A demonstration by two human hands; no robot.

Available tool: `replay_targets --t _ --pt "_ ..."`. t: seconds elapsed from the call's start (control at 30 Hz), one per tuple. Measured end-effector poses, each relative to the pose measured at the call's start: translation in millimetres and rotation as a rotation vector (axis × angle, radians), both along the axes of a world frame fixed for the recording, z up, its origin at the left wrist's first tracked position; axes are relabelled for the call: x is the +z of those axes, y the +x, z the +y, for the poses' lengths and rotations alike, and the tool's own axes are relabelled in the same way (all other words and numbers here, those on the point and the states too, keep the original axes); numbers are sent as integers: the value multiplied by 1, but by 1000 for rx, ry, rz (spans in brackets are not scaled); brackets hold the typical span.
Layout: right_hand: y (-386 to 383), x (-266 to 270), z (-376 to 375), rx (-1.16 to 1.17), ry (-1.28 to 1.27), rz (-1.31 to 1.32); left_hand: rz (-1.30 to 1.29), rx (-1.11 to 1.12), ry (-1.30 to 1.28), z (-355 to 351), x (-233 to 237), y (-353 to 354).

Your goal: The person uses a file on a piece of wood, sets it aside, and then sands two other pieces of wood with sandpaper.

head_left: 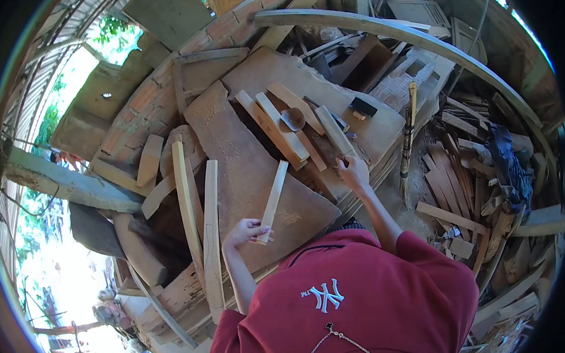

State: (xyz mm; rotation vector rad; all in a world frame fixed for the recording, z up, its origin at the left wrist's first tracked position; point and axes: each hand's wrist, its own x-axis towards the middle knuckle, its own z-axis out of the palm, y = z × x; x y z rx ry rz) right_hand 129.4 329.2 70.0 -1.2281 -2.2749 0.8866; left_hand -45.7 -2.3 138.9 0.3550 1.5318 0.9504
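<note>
L hand (246, 232) pinches, thumb vs. fingers; R hand (355, 174) fingers curled, grip vs. touch can't tell. Desk (308, 203): rough wood slabs. Pale block (334, 131) toward desk's R edge, R fingertips at near end. Pale strip (274, 198) in L hand, over near edge. Round bowl (292, 119) among boards (271, 127), mid-desk. Step, prob.: handling pcs; next move calls for firm R pinch, L steady.

Slim pale wood strip (274, 198), held aslant; thicker squared wood bar (334, 131), slanting other way.
</note>
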Motion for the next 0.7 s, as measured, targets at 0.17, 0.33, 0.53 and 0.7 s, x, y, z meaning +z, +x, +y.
replay_targets --t 0.17,0.33,0.53,0.7 --pt "-38 -4 17 101 -100 17 149 -28 -126 14 35 2" --pt "-94 -33 28 38 -11 104 278 20 -83 31 60 1" --pt "-126 -38 31 3 23 115 196 393 103 83 41 0" --pt "-128 -33 38 85 -29 -38 -22 626 166 104 -8 0"
